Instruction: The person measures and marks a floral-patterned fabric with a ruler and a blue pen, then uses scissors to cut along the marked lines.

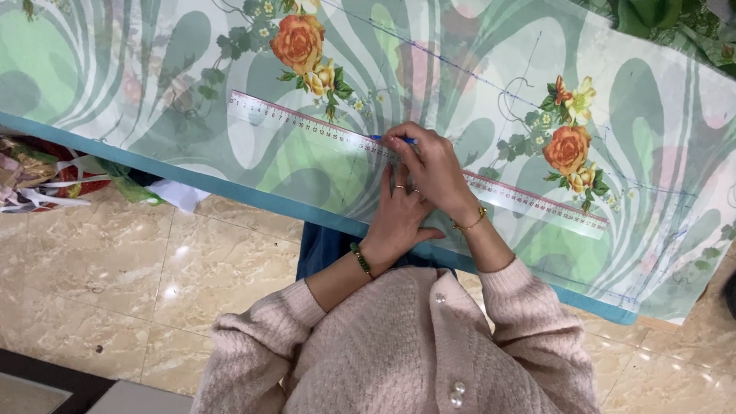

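A green floral fabric [153, 92] with orange roses lies spread over a table with a teal edge [253, 198]. Across the fabric lies a long clear ruler [307, 123] with red markings, slanting from upper left to lower right. My right hand [429, 165], with a gold bracelet on its wrist, holds a blue pen [402, 140] against the ruler's far edge. My left hand [399, 218], wearing a green bead bracelet and a ring, lies flat on the fabric just below the ruler, partly under my right hand. Thin drawn lines [460, 65] cross the fabric.
A heap of red and white cloth and bags [42, 176] sits at the left below the table edge, with a white scrap [180, 195] beside it. Beige marble floor tiles [115, 268] lie underneath. More green fabric [652, 15] is bunched at the top right.
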